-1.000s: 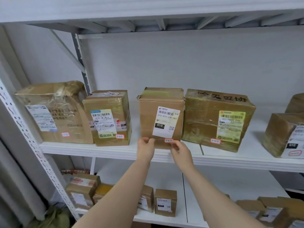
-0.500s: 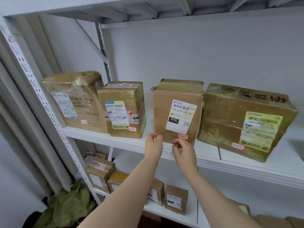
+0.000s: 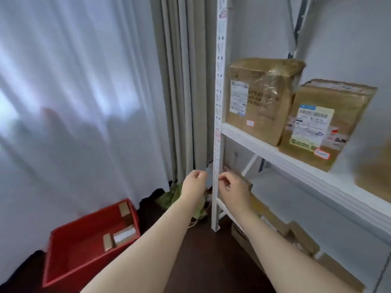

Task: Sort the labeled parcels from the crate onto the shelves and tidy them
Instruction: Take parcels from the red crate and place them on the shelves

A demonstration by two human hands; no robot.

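White sheer curtain [image 3: 74, 81] fills everything left of the upright post [image 3: 218, 123], its folds softened by blur. Beige pleated drape [image 3: 177, 81] hangs between curtain and post.

Post: white metal, punched with slots, top cut off by the frame. Right of it a white shelf board [image 3: 296, 172] runs out of frame. Dark floor [image 3: 201, 261] at its foot.

Red plastic crate [image 3: 84, 254] sits low, well left of the post, near corner cut off. Three small cardboard parcels [image 3: 124, 235] lie inside, labels unreadable.

On the board just right of the post: creased, tape-wrapped brown parcel [image 3: 260, 98]. Touching its right side is a squarer parcel [image 3: 325, 123] with a printed label and a red-edged tag [image 3: 322, 154], writing too smeared to read. Farther right, a third box [image 3: 374, 178] is only a brown blur. Lower boxes [image 3: 296, 235] under the board are partly hidden by the right forearm.

Left grip [image 3: 194, 182] is just left of the post, right grip [image 3: 232, 189] just right. Both have fingers curled in, nothing visible held.
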